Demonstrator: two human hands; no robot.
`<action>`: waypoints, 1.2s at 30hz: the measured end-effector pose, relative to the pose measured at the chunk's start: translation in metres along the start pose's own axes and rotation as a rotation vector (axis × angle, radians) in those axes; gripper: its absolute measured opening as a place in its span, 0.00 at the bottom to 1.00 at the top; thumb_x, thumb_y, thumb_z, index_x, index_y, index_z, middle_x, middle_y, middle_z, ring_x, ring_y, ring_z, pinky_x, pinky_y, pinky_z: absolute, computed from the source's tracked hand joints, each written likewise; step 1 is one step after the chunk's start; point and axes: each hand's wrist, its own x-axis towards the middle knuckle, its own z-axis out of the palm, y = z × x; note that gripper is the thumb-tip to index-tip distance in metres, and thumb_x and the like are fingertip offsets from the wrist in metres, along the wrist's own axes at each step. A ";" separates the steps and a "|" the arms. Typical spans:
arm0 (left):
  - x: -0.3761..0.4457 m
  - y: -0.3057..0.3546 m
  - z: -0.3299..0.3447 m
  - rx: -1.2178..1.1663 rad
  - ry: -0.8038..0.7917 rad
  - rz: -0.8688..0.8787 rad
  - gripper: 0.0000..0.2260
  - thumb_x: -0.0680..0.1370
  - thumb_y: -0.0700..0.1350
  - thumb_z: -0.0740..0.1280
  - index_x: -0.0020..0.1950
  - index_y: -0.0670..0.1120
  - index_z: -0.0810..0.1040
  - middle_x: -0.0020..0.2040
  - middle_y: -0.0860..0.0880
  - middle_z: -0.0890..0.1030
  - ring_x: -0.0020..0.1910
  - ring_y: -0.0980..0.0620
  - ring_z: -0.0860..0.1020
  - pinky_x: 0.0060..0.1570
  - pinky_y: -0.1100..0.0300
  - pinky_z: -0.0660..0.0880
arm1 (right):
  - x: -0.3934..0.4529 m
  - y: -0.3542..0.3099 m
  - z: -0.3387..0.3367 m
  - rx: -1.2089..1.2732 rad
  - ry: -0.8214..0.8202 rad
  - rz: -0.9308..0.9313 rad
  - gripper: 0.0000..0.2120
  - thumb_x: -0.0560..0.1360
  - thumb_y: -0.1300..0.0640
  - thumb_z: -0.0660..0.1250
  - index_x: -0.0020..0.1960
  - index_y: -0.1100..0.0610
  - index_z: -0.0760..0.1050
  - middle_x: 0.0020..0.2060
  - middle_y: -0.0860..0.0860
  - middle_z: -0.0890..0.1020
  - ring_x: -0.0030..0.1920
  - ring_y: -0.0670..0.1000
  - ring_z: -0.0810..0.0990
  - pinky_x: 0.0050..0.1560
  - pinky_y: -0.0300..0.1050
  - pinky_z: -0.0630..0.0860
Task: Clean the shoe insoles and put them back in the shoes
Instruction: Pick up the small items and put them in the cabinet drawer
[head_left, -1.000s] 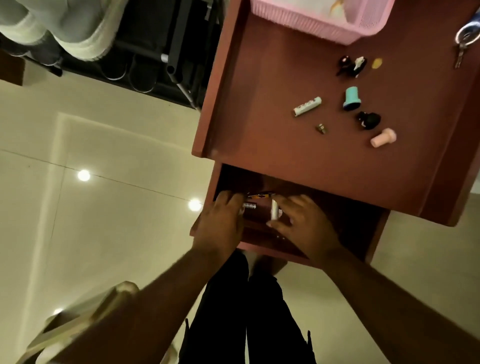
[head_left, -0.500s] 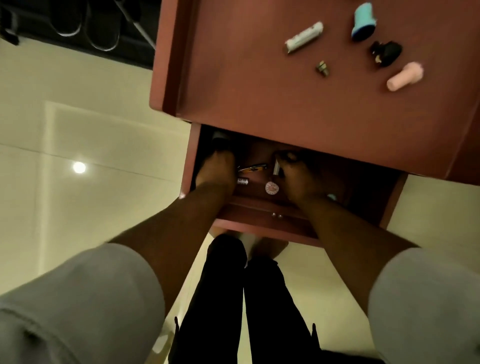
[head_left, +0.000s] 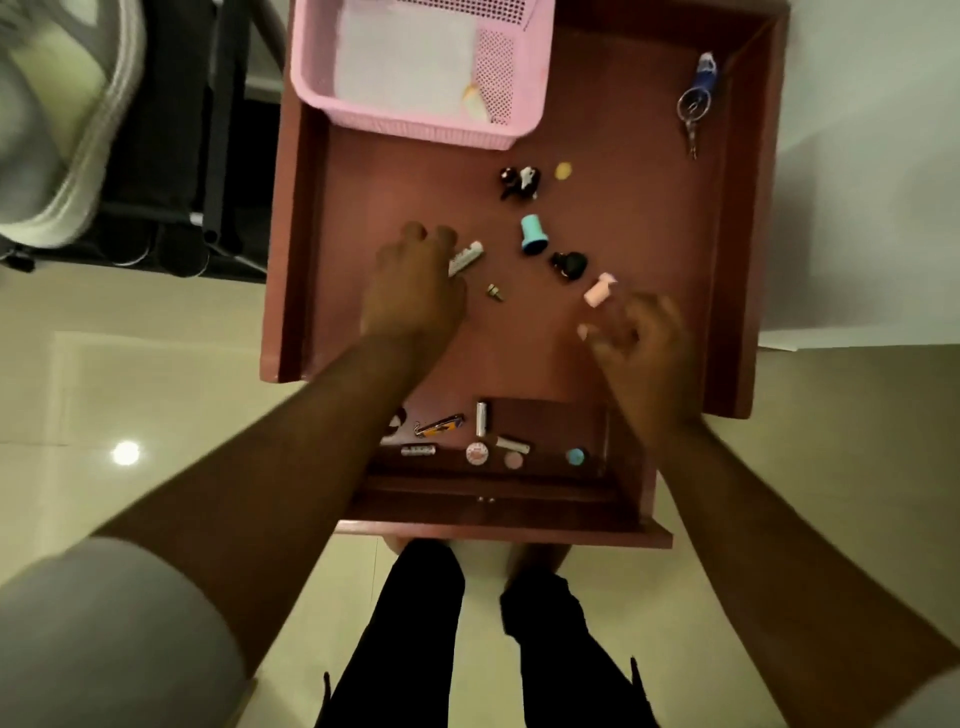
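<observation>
Insoles aren't in view; your left hand (head_left: 415, 291) curls over the white tube (head_left: 466, 258), your right hand (head_left: 644, 338) is blurred, grip unclear. Search the drawer (head_left: 498, 499) methodically.

Matt reddish wooden cabinet top (head_left: 649, 218), perforated pink plastic basket (head_left: 511, 78), glossy floor tiles (head_left: 130, 395).

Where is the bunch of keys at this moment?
In the head view, the bunch of keys lies in the far right corner of the red cabinet top, right of the pink basket.
</observation>
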 end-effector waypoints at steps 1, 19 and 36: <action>0.010 0.000 0.004 0.039 -0.025 -0.005 0.14 0.77 0.42 0.66 0.63 0.44 0.77 0.60 0.40 0.74 0.56 0.38 0.75 0.53 0.50 0.72 | 0.011 0.006 0.002 0.013 -0.018 0.031 0.21 0.69 0.52 0.74 0.59 0.56 0.76 0.52 0.54 0.76 0.47 0.48 0.74 0.47 0.46 0.75; -0.132 0.003 0.150 0.117 -0.221 0.162 0.09 0.71 0.42 0.70 0.50 0.45 0.85 0.44 0.43 0.80 0.43 0.38 0.79 0.43 0.49 0.75 | -0.094 0.092 0.033 0.010 -0.448 0.075 0.15 0.72 0.62 0.71 0.58 0.59 0.78 0.52 0.56 0.82 0.52 0.56 0.80 0.54 0.47 0.76; -0.108 0.019 0.180 0.090 -0.299 0.027 0.12 0.80 0.45 0.60 0.59 0.47 0.79 0.57 0.42 0.78 0.55 0.38 0.78 0.44 0.51 0.72 | -0.087 0.090 0.064 -0.071 -0.406 0.128 0.14 0.72 0.60 0.68 0.57 0.55 0.78 0.56 0.54 0.79 0.55 0.55 0.77 0.54 0.47 0.75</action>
